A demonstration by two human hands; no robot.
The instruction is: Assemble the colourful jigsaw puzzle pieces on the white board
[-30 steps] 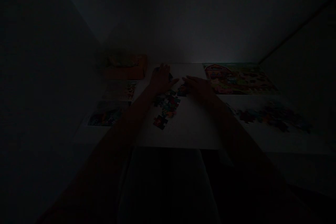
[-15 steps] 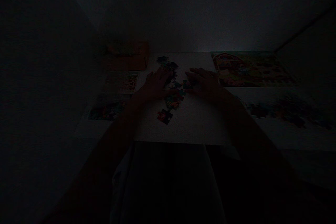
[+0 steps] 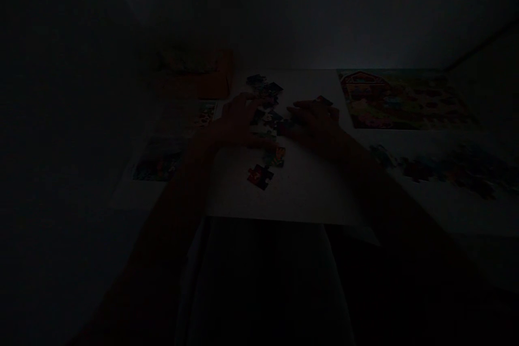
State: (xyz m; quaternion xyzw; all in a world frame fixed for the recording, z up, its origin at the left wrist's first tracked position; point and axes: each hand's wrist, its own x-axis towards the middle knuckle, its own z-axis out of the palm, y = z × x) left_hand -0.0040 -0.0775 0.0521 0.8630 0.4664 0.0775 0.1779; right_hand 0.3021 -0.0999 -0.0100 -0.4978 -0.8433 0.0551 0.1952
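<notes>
The scene is very dark. My left hand [image 3: 239, 121] rests over the left side of several joined puzzle pieces [image 3: 271, 118], its fingers spread and thumb stretched across the strip. My right hand [image 3: 320, 125] is on the other side, thumb and fingers around a dark puzzle piece [image 3: 288, 123] at the strip's right edge. Just beyond its knuckles another puzzle piece [image 3: 323, 100] shows, partly hidden. Nearer to me lies a red and dark puzzle piece [image 3: 260, 177], below a yellow-green piece [image 3: 279, 157]. The hands cover part of the strip.
All this lies on a white table [image 3: 284, 200]. An orange box [image 3: 214, 75] stands at the back left, with picture sheets [image 3: 156, 165] before it. A farm picture [image 3: 397, 100] lies at the back right. Loose puzzle pieces [image 3: 466, 167] are heaped nearer on the right.
The view has shifted slightly. My left thumb lies lower across the strip, covering more of it. A piece now shows beyond my right hand's knuckles.
</notes>
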